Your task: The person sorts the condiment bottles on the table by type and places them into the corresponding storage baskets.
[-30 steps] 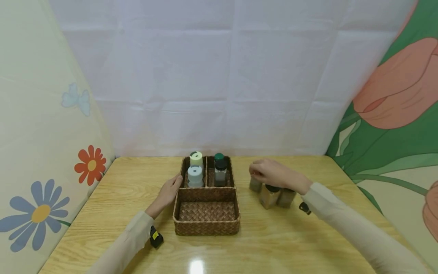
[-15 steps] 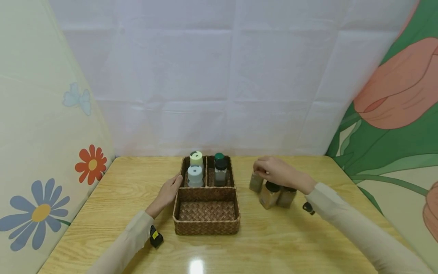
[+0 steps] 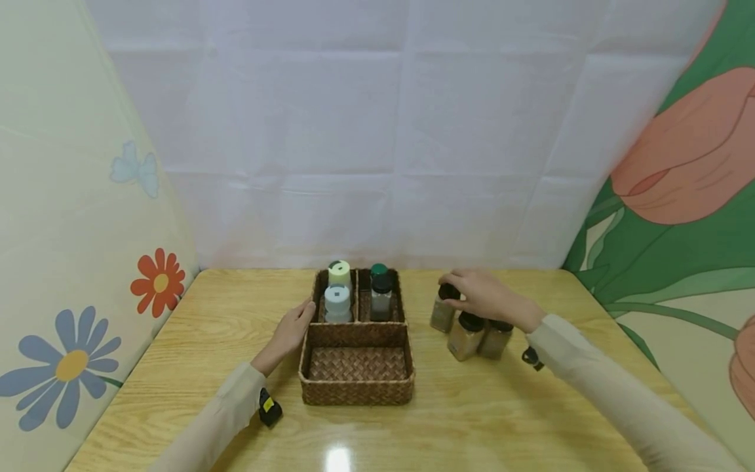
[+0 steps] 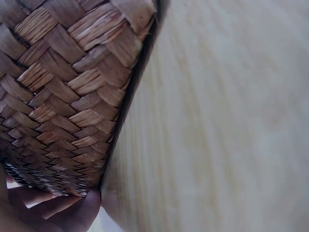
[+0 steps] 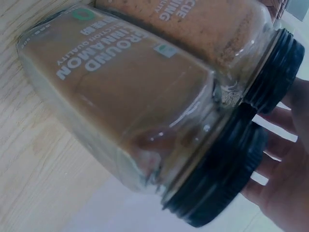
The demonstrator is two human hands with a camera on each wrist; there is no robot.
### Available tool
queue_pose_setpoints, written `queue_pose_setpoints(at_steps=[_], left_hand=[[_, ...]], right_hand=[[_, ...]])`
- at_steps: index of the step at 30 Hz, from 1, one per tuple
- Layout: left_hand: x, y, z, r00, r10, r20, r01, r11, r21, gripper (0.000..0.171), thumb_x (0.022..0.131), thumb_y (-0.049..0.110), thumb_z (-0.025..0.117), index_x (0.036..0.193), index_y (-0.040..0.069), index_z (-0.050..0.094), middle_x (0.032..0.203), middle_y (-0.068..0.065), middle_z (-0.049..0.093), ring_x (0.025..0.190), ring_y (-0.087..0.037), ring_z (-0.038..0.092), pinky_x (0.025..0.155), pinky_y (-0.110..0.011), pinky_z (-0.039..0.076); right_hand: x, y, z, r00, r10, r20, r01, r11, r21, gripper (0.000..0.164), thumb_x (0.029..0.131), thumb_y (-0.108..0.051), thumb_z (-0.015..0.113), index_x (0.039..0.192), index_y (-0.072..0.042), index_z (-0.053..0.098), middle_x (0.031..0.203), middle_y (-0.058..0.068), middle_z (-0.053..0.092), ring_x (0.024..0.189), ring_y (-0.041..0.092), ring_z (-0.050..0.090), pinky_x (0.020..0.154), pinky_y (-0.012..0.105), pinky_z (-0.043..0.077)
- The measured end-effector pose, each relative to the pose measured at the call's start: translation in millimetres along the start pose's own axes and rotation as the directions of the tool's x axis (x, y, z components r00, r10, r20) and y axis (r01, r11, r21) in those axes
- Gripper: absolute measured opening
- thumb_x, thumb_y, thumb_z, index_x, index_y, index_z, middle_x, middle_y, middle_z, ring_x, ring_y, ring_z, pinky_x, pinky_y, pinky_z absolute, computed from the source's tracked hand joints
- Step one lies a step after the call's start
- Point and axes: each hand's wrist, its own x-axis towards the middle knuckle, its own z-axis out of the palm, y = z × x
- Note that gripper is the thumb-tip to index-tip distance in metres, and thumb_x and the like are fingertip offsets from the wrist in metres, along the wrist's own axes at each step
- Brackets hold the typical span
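Observation:
My left hand (image 3: 293, 328) lies against the left side of a woven basket (image 3: 356, 393); in the left wrist view its fingers (image 4: 84, 210) touch the low edge of the basket wall (image 4: 72, 96). On the right, my right hand (image 3: 486, 298) holds a spice jar (image 3: 442, 316) by its black lid, finger and thumb on either side. That jar stands slightly tilted. Below the hand are a jar of orange-brown seasoning (image 3: 464, 341) and a ground cinnamon jar (image 3: 495, 341), whose printed label shows in the right wrist view. The held jar is hidden there.
In the basket's back left compartment stand a yellow-capped container (image 3: 339, 270) and a white-capped one (image 3: 337, 301). Back right holds a green-capped container (image 3: 379, 269) and a black-lidded jar (image 3: 381, 305). White cloth (image 3: 377, 164) hangs behind the wooden table (image 3: 354, 439).
My right hand has shifted slightly right, and the held jar's black lid has come into view between the fingers. The left hand and basket have stayed put.

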Motion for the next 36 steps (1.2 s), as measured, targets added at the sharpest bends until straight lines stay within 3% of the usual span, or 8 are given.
queue_pose_setpoints(at_steps=[5,11,24,36], left_hand=[[-0.8,0.4,-0.3,1.0,-0.004,-0.002,0.004,1.0,-0.001,0.057,0.111,0.029,0.031,0.148,-0.015,0.03,0.151,-0.031,0.032,0.14,-0.046,0.03,0.112,-0.057,0.028],[-1.2,0.2,-0.8,1.0,-0.011,-0.004,0.011,1.0,0.0,0.057,0.111,0.029,0.031,0.148,-0.015,0.03,0.151,-0.031,0.032,0.14,-0.046,0.03,0.113,-0.057,0.028],[-1.7,-3.4,-1.3,1.0,-0.012,-0.003,0.012,1.0,0.007,0.059,0.111,0.031,0.03,0.148,-0.015,0.03,0.15,-0.032,0.033,0.139,-0.046,0.03,0.113,-0.057,0.028],[0.4,-1.9,-0.7,1.0,-0.013,0.008,0.014,1.0,-0.01,0.059,0.111,0.032,0.031,0.149,-0.013,0.029,0.153,-0.03,0.031,0.14,-0.045,0.029,0.113,-0.057,0.028]], right_hand=[[1,-3,1,0.996,0.061,0.063,-0.065,0.996,0.065,0.037,0.092,-0.02,0.074,0.12,0.002,0.064,0.11,0.017,0.066,0.085,0.026,0.068,0.072,0.04,0.058],[4,-6,3,0.993,0.094,0.069,-0.099,0.992,0.08,0.035,0.089,-0.018,0.076,0.115,0.003,0.065,0.108,0.018,0.067,0.09,0.029,0.067,0.074,0.041,0.058],[11,-3,10,0.999,0.03,0.045,-0.035,0.993,0.11,0.034,0.083,-0.011,0.081,0.111,0.0,0.064,0.106,0.015,0.065,0.093,0.031,0.066,0.076,0.042,0.057],[10,7,4,0.992,-0.014,0.124,-0.012,0.978,0.21,0.033,0.088,-0.011,0.076,0.116,-0.002,0.061,0.111,0.014,0.06,0.098,0.031,0.063,0.078,0.042,0.056]])
